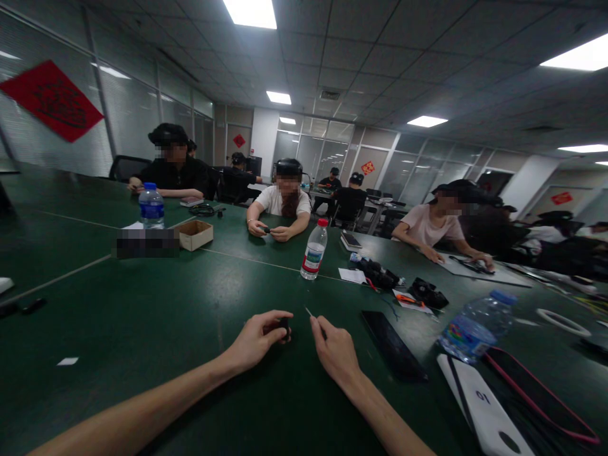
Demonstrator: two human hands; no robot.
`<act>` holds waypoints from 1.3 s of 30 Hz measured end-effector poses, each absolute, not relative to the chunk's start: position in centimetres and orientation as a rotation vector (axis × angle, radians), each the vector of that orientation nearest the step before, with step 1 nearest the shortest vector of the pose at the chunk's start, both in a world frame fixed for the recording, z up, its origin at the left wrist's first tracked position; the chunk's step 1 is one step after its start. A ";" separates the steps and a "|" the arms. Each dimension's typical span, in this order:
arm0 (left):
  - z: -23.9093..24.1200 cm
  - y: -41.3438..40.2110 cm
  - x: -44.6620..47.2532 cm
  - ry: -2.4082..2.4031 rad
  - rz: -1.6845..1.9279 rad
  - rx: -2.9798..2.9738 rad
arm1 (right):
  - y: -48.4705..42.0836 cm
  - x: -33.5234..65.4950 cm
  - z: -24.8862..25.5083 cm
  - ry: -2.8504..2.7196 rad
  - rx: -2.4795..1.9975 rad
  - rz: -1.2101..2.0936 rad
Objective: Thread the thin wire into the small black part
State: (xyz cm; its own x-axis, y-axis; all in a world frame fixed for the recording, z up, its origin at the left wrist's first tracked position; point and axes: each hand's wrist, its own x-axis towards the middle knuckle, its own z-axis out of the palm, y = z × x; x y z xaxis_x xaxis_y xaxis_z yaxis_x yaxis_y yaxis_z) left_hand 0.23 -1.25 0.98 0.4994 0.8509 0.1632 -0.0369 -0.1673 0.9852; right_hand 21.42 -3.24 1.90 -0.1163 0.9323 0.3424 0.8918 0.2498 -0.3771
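Observation:
My left hand [260,337] is closed round a small black object [285,325], gripped between thumb and fingers just above the green table [199,405]. Most of that object is covered by the fingers, so its kind does not show. Opposite it, my right hand [335,347] pinches a thin, pale, pointed stick-like piece [308,311] whose tip angles up and to the left. A short gap separates the two hands. Right of my right hand lies a black phone [393,345], flat on the table.
A red-capped bottle [314,250] stands ahead. Rightward are a blue-capped bottle [477,326], a white device marked 01 [487,405], a pink-edged phone [541,392] and an orange cutter [409,301]. A small open box [196,235] sits ahead left. Several people sit around the tables.

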 end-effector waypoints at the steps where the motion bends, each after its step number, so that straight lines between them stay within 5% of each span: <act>1: 1.0 -1.2 0.2 0.736 0.935 1.528 | -3.3 21.3 2.0 -2.068 -1.635 0.084; 39: -0.4 0.0 -0.3 0.781 1.021 1.263 | -4.3 20.7 3.0 -2.310 -1.642 0.024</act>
State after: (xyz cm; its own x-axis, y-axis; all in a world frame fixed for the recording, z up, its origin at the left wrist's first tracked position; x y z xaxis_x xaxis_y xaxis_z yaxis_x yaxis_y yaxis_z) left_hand -0.28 0.02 -0.40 0.3745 0.9248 0.0666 -0.1785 0.0014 0.9839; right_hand 20.72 -4.30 3.02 -0.2980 0.9247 0.2369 0.9196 0.3446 -0.1885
